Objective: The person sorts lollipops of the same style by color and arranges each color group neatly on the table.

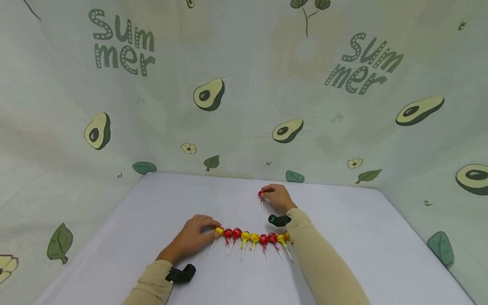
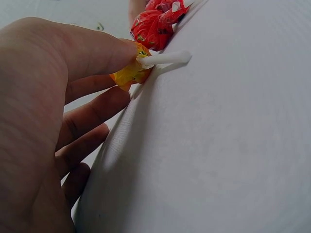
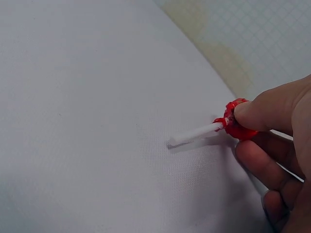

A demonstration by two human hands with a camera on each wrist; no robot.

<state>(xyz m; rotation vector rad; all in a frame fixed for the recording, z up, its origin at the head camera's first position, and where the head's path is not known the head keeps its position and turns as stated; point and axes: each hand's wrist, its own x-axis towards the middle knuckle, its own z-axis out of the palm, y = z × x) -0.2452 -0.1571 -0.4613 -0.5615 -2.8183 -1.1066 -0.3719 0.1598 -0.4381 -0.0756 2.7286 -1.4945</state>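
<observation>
My left hand (image 1: 195, 235) pinches the yellow lollipop (image 2: 130, 73) at the left end of a row, thumb on one side of its wrapped head and fingers on the other. Beside it in the row lie red lollipops (image 1: 236, 233) and yellow lollipops (image 1: 254, 238), white sticks toward me. Farther back on the table, my right hand (image 1: 279, 198) pinches a single red lollipop (image 3: 239, 127) by its head between thumb and fingers. Its white stick (image 3: 197, 133) points toward the near side. My right forearm covers the right end of the row.
The table (image 1: 183, 195) is covered in white cloth. Behind and along its sides hangs a pale curtain (image 1: 244, 55) printed with avocados, leaves and lettering. A black wrist camera (image 1: 181, 274) sits on the left wrist, another black camera (image 1: 279, 220) on the right.
</observation>
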